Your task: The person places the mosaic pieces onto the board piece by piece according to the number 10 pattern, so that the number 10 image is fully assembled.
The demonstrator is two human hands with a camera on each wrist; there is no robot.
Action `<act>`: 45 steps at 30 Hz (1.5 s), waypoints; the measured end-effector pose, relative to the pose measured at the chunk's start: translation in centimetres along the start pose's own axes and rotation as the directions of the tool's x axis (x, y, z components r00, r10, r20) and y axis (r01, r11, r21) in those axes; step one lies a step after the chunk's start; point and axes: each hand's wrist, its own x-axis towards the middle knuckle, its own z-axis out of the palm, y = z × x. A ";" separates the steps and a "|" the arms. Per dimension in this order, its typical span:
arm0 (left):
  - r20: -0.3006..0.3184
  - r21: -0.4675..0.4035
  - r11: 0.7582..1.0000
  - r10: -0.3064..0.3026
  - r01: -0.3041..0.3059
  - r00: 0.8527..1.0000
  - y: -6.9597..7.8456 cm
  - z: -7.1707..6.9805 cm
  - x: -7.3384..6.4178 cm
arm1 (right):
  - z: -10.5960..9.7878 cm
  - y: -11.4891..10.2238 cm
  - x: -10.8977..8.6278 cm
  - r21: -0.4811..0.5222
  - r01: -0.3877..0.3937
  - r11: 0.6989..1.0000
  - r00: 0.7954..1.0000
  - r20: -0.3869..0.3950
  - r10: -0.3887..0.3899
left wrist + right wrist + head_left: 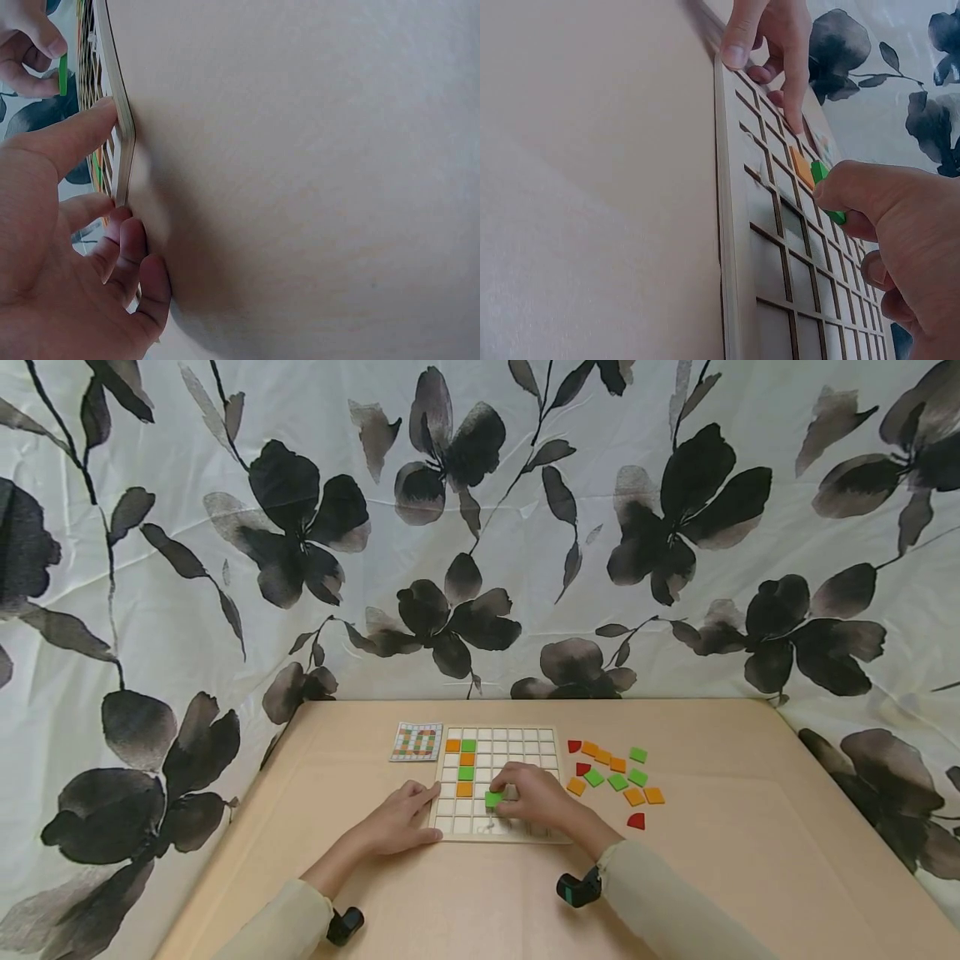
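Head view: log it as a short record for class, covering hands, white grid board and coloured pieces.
Board: white grid board with pale frame
Placed, visible: three orange squares, two green squares
Left hand: touches board's left edge
Right hand: pinches green square tile over board
Right of board: loose orange tiles, loose green tiles, red round-edged pieces
Beside board, upper left: small printed card

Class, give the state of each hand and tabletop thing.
Pale wooden grid board: partly filled
Orange and green square tiles: set in cells
Pinched green square tile: held above board
Left hand: touching board
Right hand: pinching that tile
Loose orange, green, red pieces: scattered
Patterned multicoloured card: lying beside board
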 end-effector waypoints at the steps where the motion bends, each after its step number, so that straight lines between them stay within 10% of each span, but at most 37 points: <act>1: -0.001 0.000 1.000 0.000 0.000 1.000 0.0 0.0 0.0 | 0.1 -0.1 0.1 -0.002 -0.002 1.000 1.000 0.003 0.002; 45: -0.001 0.008 1.000 0.003 -0.003 1.000 0.6 0.3 0.7 | 2.9 -1.2 3.1 -0.062 0.029 0.998 0.998 0.052 -0.026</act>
